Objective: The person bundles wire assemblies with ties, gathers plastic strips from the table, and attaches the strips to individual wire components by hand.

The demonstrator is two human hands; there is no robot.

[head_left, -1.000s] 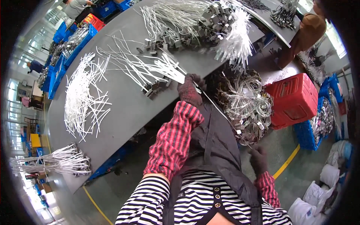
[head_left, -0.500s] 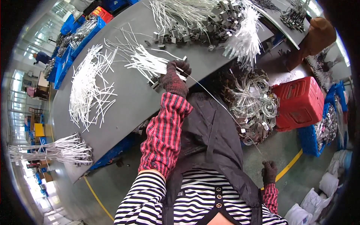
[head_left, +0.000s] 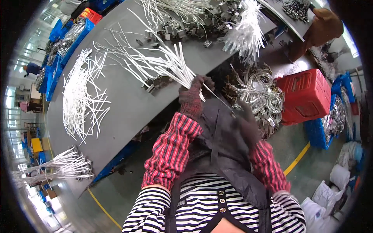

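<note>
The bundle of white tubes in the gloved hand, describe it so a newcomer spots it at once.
Start at the long grey table. At its near edge, the left hand grips the bundle of white tubes, which fans out up and left. Unlike the loose white tubes lying scattered farther left, it is gathered at one end.

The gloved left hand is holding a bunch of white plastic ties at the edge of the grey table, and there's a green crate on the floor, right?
Not quite: the plastic crate is red, not green, as the head view shows. The rest holds.
</note>
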